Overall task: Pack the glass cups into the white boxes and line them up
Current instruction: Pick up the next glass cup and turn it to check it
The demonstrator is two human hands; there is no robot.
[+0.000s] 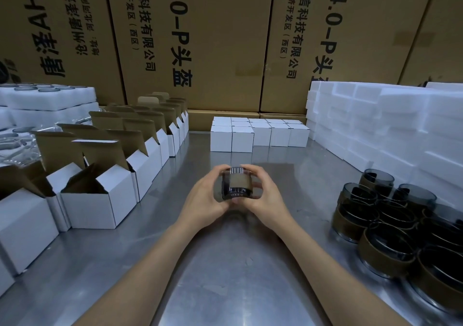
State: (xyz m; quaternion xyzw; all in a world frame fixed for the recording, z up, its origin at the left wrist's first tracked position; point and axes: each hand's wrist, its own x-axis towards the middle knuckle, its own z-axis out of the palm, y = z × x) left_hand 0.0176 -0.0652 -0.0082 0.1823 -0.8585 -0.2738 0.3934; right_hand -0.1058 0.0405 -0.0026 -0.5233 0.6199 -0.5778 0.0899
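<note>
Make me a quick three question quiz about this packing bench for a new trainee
1. True or false: both hands hold one glass cup above the metal table.
2. On which side of the person do the open white boxes stand?
3. The closed white boxes sit: A) at the far end of the table, B) on the foam blocks, C) among the loose cups.

Key: 1 true; 2 left; 3 A.
</note>
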